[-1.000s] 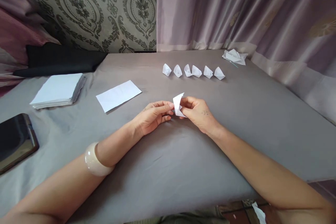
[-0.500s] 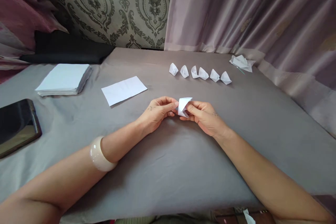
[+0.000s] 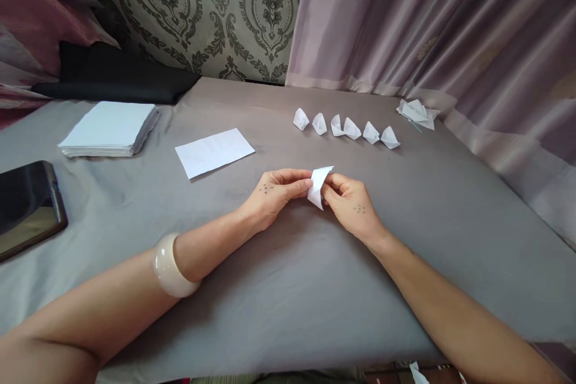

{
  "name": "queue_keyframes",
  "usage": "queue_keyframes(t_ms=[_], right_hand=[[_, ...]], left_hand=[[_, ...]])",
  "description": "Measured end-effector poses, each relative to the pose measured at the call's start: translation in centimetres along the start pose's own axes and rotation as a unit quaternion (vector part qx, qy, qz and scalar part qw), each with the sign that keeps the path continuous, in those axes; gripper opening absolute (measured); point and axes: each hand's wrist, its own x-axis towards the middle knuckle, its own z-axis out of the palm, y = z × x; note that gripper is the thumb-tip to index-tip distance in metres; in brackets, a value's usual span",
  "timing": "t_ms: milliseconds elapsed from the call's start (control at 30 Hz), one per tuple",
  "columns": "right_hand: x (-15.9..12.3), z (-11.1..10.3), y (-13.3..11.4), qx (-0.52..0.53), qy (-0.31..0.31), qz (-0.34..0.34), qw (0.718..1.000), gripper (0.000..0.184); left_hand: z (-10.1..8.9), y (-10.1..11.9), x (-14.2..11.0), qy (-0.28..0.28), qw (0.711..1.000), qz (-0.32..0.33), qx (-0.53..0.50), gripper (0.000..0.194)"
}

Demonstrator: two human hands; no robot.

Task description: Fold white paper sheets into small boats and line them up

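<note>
A small folded white paper piece (image 3: pixel 318 185) is pinched between both my hands just above the grey cloth (image 3: pixel 288 288). My left hand (image 3: pixel 274 193) grips its left side with closed fingers; a pale bangle (image 3: pixel 167 267) sits on that forearm. My right hand (image 3: pixel 351 209) pinches the paper's right side. Beyond my hands, a row of several small folded paper shapes (image 3: pixel 345 126) lies on the cloth.
A flat white sheet (image 3: pixel 214 151) lies left of centre. A stack of white paper (image 3: pixel 110 128) is at the far left, a dark phone (image 3: pixel 27 206) at the left edge. Crumpled paper scraps (image 3: pixel 417 112) sit at the back right by the curtain (image 3: pixel 432 30). A black cushion (image 3: pixel 121 79) lies at the back left.
Both hands have turned the folded paper between them; it now hangs more upright and narrow. The view shifted slightly, and my hands rotated so their backs face up.
</note>
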Motion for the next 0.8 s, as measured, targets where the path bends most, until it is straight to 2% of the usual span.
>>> queue_keyframes(t_ms=[200, 433, 600, 800], right_hand=[[0.0, 0.3, 0.0, 0.007, 0.007, -0.017, 1.0, 0.023], [-0.1, 1.2, 0.0, -0.021, 0.089, 0.018, 0.996, 0.02], [-0.4, 1.7, -0.6, -0.031, 0.126, 0.012, 0.991, 0.018], [0.0, 2.1, -0.7, -0.074, 0.122, 0.0, 0.99, 0.015]], left_hand=[[-0.2, -0.3, 0.2, 0.0, 1.0, -0.011, -0.019, 0.028], [0.2, -0.3, 0.2, 0.009, 0.999, -0.019, -0.047, 0.028], [0.3, -0.6, 0.1, 0.008, 0.998, -0.016, -0.055, 0.031], [0.7, -0.2, -0.1, 0.005, 0.999, -0.016, -0.041, 0.031]])
